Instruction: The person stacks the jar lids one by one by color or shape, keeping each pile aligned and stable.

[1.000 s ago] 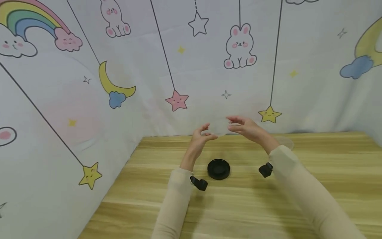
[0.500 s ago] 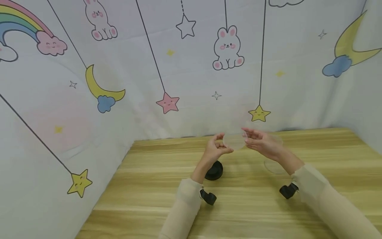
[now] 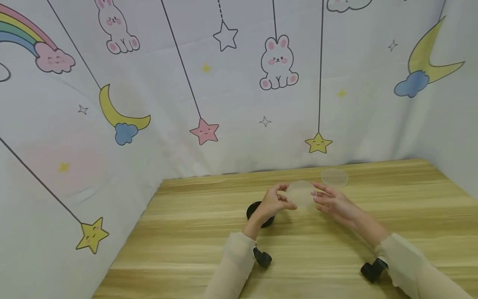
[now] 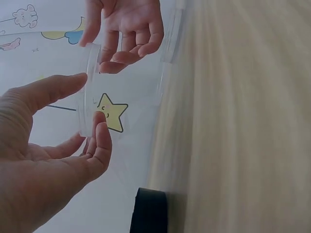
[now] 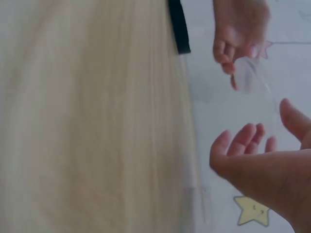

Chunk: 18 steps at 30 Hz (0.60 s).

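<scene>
A clear, shallow plastic disc with a raised rim (image 3: 301, 194) is held up above the table between both hands. My left hand (image 3: 269, 205) grips its left side; in the left wrist view the thumb lies against one face of the disc (image 4: 89, 94) and fingers curl at its lower edge. On the opposite side, my right hand (image 3: 337, 206) has thumb and fingertips around the rim, as the left wrist view shows. Behind my left wrist sits a black round piece (image 3: 252, 211), partly hidden. Another clear disc (image 3: 334, 177) lies flat beyond my right hand.
The wood-grain table (image 3: 328, 265) runs back to a white cloth backdrop (image 3: 239, 91) printed with stars, moons and rabbits. Cloth also stands along the left and right sides. A black wrist camera (image 3: 263, 258) sticks out from the left sleeve, another (image 3: 373, 270) from the right.
Both hands have come down and to the right with the clear disc, from high near the backdrop to over the table. The head view has shifted. My left wrist now overlaps the black round piece.
</scene>
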Each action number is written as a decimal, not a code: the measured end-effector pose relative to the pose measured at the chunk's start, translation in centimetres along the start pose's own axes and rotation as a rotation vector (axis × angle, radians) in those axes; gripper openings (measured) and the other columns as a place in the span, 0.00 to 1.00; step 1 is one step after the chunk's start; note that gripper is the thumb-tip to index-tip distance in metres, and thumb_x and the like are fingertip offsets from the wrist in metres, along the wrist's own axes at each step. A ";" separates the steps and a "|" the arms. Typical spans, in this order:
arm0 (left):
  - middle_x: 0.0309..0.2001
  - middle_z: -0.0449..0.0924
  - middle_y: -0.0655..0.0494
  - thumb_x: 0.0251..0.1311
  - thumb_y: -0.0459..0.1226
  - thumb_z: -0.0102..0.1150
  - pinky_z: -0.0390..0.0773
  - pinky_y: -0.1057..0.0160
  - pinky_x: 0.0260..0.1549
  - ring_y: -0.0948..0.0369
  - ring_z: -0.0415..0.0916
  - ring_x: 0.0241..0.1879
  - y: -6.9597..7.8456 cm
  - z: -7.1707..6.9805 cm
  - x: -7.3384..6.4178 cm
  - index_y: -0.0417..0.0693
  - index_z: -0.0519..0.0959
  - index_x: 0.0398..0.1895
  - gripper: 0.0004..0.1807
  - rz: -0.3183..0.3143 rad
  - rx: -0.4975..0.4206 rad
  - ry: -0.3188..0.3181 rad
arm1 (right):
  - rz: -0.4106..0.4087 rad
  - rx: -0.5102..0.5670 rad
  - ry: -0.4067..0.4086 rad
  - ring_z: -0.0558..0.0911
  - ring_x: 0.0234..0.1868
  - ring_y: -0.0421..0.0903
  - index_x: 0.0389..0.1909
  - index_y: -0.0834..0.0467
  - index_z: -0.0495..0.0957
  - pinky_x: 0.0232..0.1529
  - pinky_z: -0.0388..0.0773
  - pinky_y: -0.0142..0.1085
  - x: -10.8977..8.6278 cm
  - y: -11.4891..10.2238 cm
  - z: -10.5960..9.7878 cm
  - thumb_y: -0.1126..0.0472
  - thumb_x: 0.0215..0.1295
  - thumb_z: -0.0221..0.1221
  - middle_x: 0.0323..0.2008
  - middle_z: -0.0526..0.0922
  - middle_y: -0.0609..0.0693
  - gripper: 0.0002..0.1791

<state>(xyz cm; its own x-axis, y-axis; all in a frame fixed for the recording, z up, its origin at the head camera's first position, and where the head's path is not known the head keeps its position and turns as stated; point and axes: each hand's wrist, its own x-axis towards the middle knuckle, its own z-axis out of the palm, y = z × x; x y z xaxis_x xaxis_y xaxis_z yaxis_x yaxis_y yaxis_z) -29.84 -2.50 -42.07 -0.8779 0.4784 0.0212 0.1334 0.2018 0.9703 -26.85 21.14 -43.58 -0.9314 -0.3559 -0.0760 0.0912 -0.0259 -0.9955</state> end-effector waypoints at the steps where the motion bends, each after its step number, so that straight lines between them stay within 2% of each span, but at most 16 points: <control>1: 0.64 0.66 0.45 0.52 0.29 0.68 0.77 0.60 0.39 0.64 0.72 0.34 -0.1 0.1 -0.1 0.43 0.66 0.68 0.37 -0.004 0.009 -0.008 | 0.008 0.005 0.004 0.66 0.58 0.31 0.77 0.62 0.38 0.56 0.70 0.27 -0.1 0.2 0.0 0.57 0.74 0.51 0.66 0.59 0.51 0.41; 5: 0.65 0.66 0.45 0.54 0.31 0.67 0.75 0.65 0.38 0.64 0.72 0.35 -0.5 0.5 -0.1 0.43 0.66 0.68 0.37 -0.021 0.018 -0.027 | 0.038 0.025 0.029 0.68 0.56 0.28 0.77 0.60 0.41 0.56 0.69 0.29 -0.6 0.8 -0.1 0.56 0.74 0.51 0.59 0.65 0.41 0.40; 7: 0.64 0.66 0.46 0.54 0.31 0.67 0.75 0.67 0.37 0.65 0.72 0.36 -0.6 0.8 0.1 0.43 0.66 0.68 0.37 -0.029 0.012 -0.030 | 0.027 0.009 0.038 0.69 0.55 0.28 0.77 0.60 0.43 0.56 0.67 0.30 -0.9 1.0 -0.3 0.56 0.74 0.51 0.56 0.67 0.39 0.39; 12: 0.62 0.68 0.47 0.52 0.30 0.68 0.74 0.68 0.36 0.64 0.72 0.35 -0.6 1.8 0.5 0.42 0.67 0.67 0.37 -0.029 -0.007 -0.018 | -0.045 -0.089 0.087 0.73 0.52 0.26 0.75 0.66 0.49 0.52 0.72 0.25 -1.4 1.1 -1.1 0.58 0.72 0.54 0.51 0.71 0.38 0.37; 18: 0.62 0.67 0.46 0.52 0.30 0.69 0.74 0.69 0.35 0.65 0.71 0.37 -0.5 2.9 0.7 0.42 0.67 0.67 0.37 -0.038 -0.001 -0.004 | -0.063 -0.194 0.112 0.76 0.47 0.24 0.73 0.71 0.52 0.49 0.72 0.18 -2.0 0.9 -2.3 0.59 0.70 0.56 0.46 0.78 0.34 0.37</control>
<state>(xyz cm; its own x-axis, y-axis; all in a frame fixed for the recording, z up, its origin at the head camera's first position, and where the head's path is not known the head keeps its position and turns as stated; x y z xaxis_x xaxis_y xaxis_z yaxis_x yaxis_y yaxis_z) -29.23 0.23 -43.26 -0.8804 0.4740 -0.0166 0.0997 0.2192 0.9706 -25.70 23.94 -44.45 -0.9675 -0.2526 -0.0085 -0.0277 0.1395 -0.9898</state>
